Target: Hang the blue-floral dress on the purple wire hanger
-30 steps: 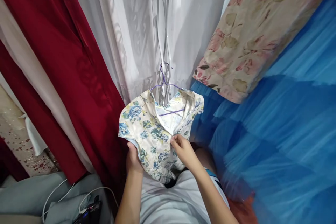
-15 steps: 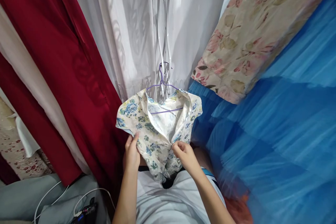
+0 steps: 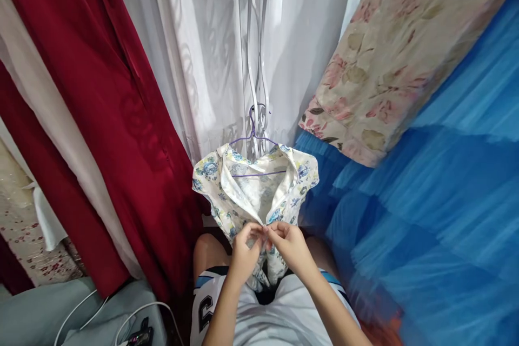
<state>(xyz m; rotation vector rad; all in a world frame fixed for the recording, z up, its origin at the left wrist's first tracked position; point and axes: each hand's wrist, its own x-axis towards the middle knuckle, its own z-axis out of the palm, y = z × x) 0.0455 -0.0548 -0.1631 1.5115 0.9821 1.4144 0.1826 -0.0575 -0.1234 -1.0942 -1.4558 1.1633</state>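
A white dress or blouse with blue flowers hangs in front of me on a thin purple hanger. Its front opening gapes in a V from the neck down to my fingers. My left hand pinches the cloth at the bottom of that V. Right beside it, my right hand pinches the other edge, so the fingertips of both hands meet. Whatever small fastener may be between them is hidden. Below, the lower part of the garment bunches between my knees.
A red curtain or gown hangs at left, white drapes behind. To the right are a pink-flowered cloth and a blue ruffled tulle skirt. A white cable lies on a grey cushioned seat at lower left.
My left hand has let go of the garment's side and moved right to the front opening, joining my right hand. The view has shifted slightly.
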